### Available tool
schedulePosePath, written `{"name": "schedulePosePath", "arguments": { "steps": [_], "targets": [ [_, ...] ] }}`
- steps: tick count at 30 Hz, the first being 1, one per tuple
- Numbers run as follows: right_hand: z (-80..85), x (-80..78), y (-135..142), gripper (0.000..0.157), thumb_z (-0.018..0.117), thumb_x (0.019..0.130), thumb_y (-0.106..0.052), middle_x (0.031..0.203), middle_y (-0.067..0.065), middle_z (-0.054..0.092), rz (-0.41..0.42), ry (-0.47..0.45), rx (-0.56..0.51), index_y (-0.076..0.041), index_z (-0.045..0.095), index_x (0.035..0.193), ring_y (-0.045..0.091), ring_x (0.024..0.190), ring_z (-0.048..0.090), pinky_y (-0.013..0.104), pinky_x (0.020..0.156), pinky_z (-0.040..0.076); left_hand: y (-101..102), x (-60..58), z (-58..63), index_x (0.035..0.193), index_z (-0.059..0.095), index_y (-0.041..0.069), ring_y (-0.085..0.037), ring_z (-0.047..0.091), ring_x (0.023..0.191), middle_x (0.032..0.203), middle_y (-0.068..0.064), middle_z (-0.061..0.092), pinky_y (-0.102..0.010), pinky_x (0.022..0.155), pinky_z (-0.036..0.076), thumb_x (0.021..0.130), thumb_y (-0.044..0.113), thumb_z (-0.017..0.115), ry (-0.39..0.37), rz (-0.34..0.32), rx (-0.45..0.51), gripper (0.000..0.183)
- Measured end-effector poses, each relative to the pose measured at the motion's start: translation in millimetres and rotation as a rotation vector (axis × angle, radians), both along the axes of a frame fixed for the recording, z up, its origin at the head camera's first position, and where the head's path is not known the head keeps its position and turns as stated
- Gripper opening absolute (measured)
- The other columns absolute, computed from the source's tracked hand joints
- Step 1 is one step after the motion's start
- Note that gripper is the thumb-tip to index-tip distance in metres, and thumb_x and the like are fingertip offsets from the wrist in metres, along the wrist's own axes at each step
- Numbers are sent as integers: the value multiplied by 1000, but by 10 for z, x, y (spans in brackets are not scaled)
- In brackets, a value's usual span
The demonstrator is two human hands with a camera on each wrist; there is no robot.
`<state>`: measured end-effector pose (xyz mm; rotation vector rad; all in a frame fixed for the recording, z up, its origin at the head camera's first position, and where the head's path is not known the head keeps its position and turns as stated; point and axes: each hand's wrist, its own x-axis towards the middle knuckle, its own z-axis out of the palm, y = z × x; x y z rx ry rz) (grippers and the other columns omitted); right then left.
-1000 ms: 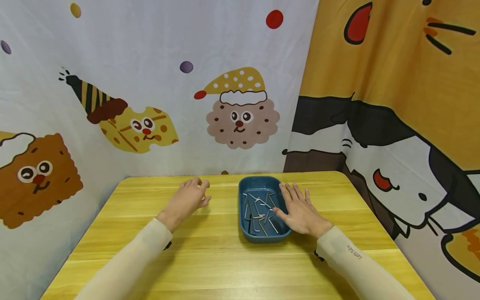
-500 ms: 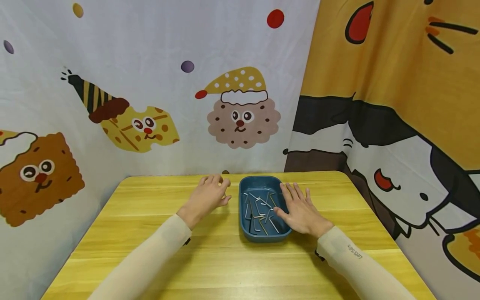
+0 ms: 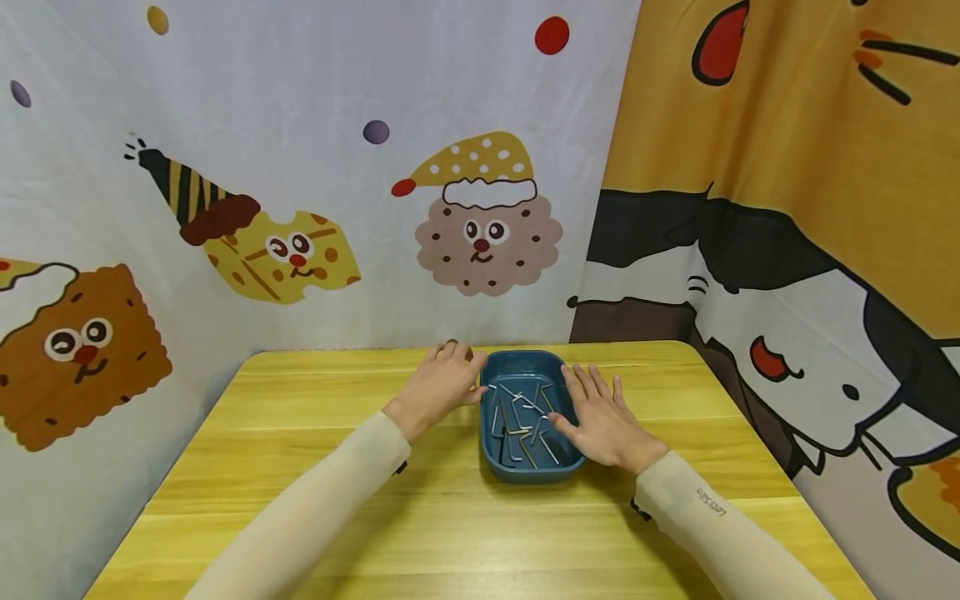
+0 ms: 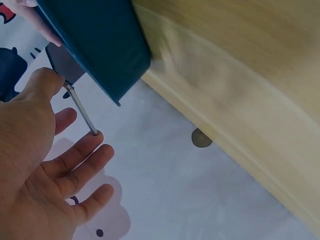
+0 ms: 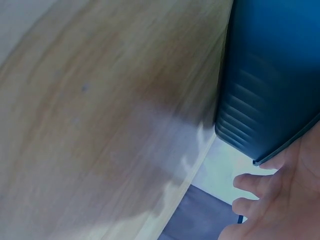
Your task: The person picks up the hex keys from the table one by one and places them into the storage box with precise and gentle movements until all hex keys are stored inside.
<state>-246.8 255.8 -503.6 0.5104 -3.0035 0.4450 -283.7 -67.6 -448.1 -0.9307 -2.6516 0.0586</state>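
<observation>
A blue rectangular bin (image 3: 531,476) stands on the table, with several L-shaped hex keys (image 3: 527,444) inside, silver, brass-coloured and dark. In the left wrist view, a silver hex key (image 4: 81,108) is held between the thumb and a fingertip of my left hand (image 4: 47,150); its short arm is not clearly visible. That left hand is at the bin's far left rim in the head view. My right hand (image 3: 609,423) rests along the right rim, fingers straight and thumb reaching over the inside. In the right wrist view, its fingertips touch the bin's rim.
The yellow wood-grain table (image 3: 322,500) carries the bin near its far edge. Behind it hangs a white curtain (image 3: 315,100) with cartoon prints, and an orange and black printed curtain (image 3: 795,167) hangs at the right.
My left hand has moved right across the table, from well left of the bin to its left rim. The right hand and the bin have stayed in place.
</observation>
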Motion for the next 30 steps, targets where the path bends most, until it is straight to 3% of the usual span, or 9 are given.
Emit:
{"name": "schedulePosePath", "arguments": {
  "steps": [12, 20, 30],
  "targets": [
    [-9, -24, 9, 92, 59, 119, -56, 192, 28, 26, 0, 2, 12, -5, 23, 186, 58, 180, 16, 89, 139, 7, 222, -127, 93, 140, 67, 18, -33, 74, 133, 138, -13, 76, -60, 124, 57, 116, 51, 73, -96, 7, -8, 41],
    [5, -22, 8, 93, 59, 119, -56, 193, 26, 23, -2, -11, 23, -5, 21, 186, 57, 181, 13, 89, 139, 6, 378, -192, 150, 142, 68, 18, -30, 76, 126, 132, -10, 78, -57, 117, 62, 116, 54, 71, -83, -10, -47, 44],
    [-20, -35, 18, 93, 59, 119, -57, 191, 30, 27, 0, 2, 24, -6, 21, 187, 59, 179, 17, 90, 138, 6, 610, -271, 204, 147, 67, 20, -29, 77, 130, 134, -8, 78, -54, 117, 62, 115, 56, 71, -136, 13, -90, 49]
  ]
}}
